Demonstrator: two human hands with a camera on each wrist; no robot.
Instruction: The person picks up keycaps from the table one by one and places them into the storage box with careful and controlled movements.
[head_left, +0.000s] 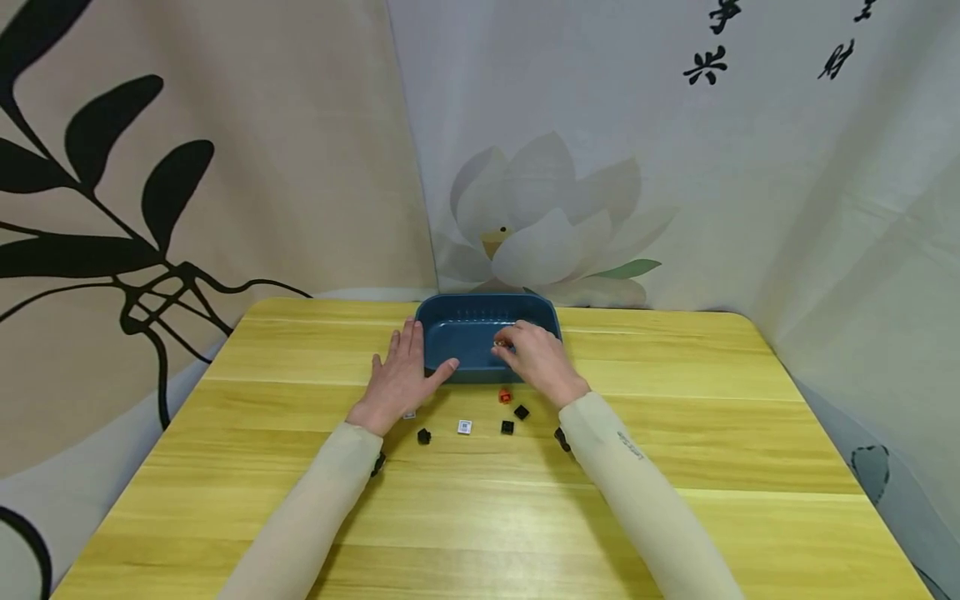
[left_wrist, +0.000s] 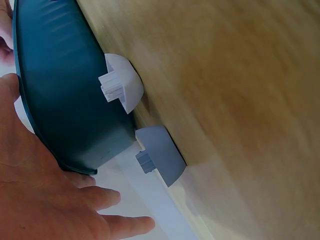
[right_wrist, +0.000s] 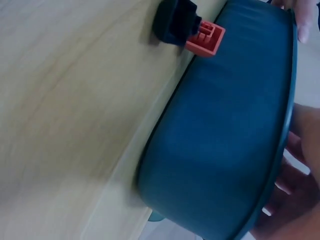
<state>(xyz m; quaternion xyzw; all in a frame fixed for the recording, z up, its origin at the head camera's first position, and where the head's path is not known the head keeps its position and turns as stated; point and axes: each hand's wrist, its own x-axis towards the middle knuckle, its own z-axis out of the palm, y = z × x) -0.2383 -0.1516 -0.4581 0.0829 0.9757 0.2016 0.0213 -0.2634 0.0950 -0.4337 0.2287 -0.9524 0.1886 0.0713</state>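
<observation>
A dark blue plastic tray stands at the table's back edge. My left hand, fingers straight and spread, touches its left side, with the thumb over the front rim. Over the tray's right part, my right hand pinches a small pale piece, mostly hidden by the fingers. Keycaps lie in front of the tray: a red one, a white one and several black ones, such as one keycap. The left wrist view shows a white keycap and a grey keycap, stems exposed.
The wooden table extends toward me and to both sides. Behind it hangs a printed curtain. A black keycap lies beside my right sleeve, and another black keycap beside the left one.
</observation>
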